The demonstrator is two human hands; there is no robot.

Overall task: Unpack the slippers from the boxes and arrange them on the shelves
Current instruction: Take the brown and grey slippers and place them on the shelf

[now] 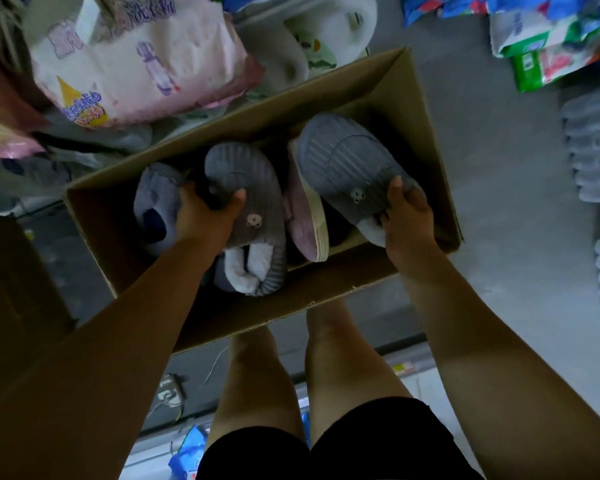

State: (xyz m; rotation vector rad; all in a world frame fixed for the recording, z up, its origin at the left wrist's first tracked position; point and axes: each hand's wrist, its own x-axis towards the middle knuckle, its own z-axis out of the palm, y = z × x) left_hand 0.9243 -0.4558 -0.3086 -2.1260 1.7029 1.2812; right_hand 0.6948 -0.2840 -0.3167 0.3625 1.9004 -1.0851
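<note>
Slippers look light & soft, prob. no risk of damage: plush stuff squashes under a grip, the sole is likely the only stiffer part, nothing slick. Best hold, I'd judge, is near the opening, thumb on the upper & fingers under the sole or in the lining. Left hand (205, 214) grips one grey slipper (248, 178) that way, thumb across its upper, inside the cardboard box (309, 299). Right hand (407, 216) pinches the second grey slipper (343, 161) by its fleecy rear edge at the box's right end, seemingly lifted off the rest. Both are ribbed grey w/ white fleece lining & a small pale animal-face patch near the opening. Pink slipper (303, 220) w/ cream sole stands on edge btw. them; blue slipper (153, 206) lies at the left, beside the left hand.
</note>
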